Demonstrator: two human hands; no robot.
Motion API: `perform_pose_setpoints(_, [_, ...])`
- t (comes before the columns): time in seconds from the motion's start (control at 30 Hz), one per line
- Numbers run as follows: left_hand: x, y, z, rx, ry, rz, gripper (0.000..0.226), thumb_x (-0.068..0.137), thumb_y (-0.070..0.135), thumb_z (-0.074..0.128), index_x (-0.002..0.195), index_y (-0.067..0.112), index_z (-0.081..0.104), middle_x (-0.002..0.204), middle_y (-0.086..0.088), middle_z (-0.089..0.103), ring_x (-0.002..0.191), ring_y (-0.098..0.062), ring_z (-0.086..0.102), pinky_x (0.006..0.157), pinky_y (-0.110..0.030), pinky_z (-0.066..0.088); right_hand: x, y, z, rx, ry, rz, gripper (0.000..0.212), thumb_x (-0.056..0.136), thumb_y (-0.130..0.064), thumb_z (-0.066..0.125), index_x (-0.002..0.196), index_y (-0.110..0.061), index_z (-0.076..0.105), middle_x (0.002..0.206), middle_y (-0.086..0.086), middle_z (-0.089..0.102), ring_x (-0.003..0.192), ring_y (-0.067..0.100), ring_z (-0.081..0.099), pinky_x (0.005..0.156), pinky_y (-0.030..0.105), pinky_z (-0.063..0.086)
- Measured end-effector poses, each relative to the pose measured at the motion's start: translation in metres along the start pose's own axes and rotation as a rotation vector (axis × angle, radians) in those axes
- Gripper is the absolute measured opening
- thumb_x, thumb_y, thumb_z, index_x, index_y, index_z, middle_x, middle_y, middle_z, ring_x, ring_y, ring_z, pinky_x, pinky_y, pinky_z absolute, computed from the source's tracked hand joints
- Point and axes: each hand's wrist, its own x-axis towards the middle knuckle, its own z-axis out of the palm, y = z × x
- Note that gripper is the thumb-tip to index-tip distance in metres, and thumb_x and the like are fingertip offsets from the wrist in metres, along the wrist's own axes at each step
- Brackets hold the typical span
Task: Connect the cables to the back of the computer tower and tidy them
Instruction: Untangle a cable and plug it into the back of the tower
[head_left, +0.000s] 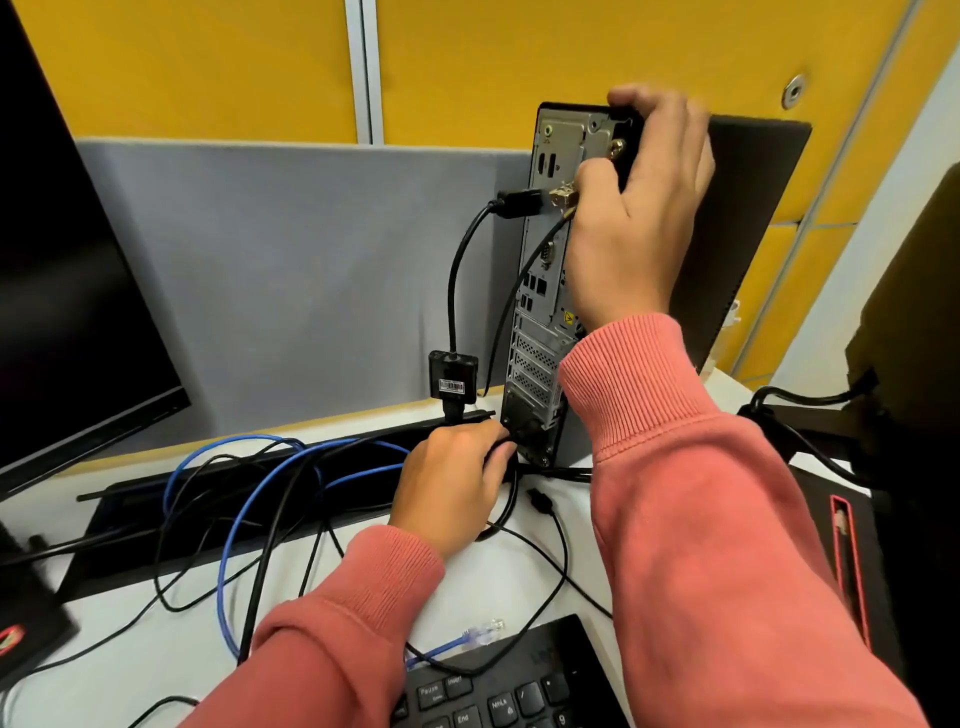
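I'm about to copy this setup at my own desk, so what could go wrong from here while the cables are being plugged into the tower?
1. The left hand pushes a black plug into the bottom of the computer tower; only the right hand on top steadies it, so the tower could tip.
2. The blue network cable is tangled with black cables and could snag.
3. Its loose connector lies by the keyboard and could get crushed.

Two arms are seen, both clad in long sleeves of a salmon-pink, sweatshirt-like fabric. Each sleeve is finished with a ribbed cuff — left cuff, right cuff — gathered close at the wrist. The left hand and right hand are left bare; no rings or watch are visible.
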Motion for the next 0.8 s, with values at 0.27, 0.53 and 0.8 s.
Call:
perform_pose_setpoints(0.27, [-0.007, 0.014, -0.026, 0.194, -0.276, -0.006, 0.045, 0.101, 0.038, 0.055, 0.145, 0.031, 0.049, 0.13, 0.004, 0.064, 0.119, -0.023, 0.06, 0.095, -0.04, 0.052, -0.002, -0.009, -0.005, -0.056, -0.094, 0.083, 0.045, 0.089, -0.016, 0.046, 0.133, -0.02, 0.052, 0.154, 0.0, 0.042, 0.153, 0.022, 0.018, 0.118, 0.035, 0.02])
perform_pose_setpoints(0.53, [-0.057, -0.004, -0.074, 0.333, -0.516, 0.012, 0.076, 0.1, 0.038, 0.054, 0.162, 0.039, 0.01, 0.15, -0.001, 0.047, 0.135, -0.027, 0.048, 0.112, -0.045, 0.04, -0.067, -0.023, -0.034, 0.012, -0.268, 0.222, 0.063, 0.099, -0.019, 0.051, 0.157, -0.027, 0.028, 0.165, -0.007, 0.021, 0.151, 0.012, 0.022, 0.117, 0.028, 0.019])
perform_pose_setpoints(0.8, [-0.106, -0.021, -0.089, 0.195, -0.401, -0.038, 0.053, 0.102, 0.04, 0.051, 0.153, 0.041, 0.036, 0.152, 0.018, 0.039, 0.137, -0.014, 0.043, 0.115, -0.04, 0.037, -0.172, 0.013, -0.07, -0.131, -0.785, 0.257, 0.04, 0.092, -0.017, 0.057, 0.13, -0.029, 0.056, 0.133, -0.009, 0.044, 0.125, 0.018, 0.046, 0.109, 0.043, 0.042])
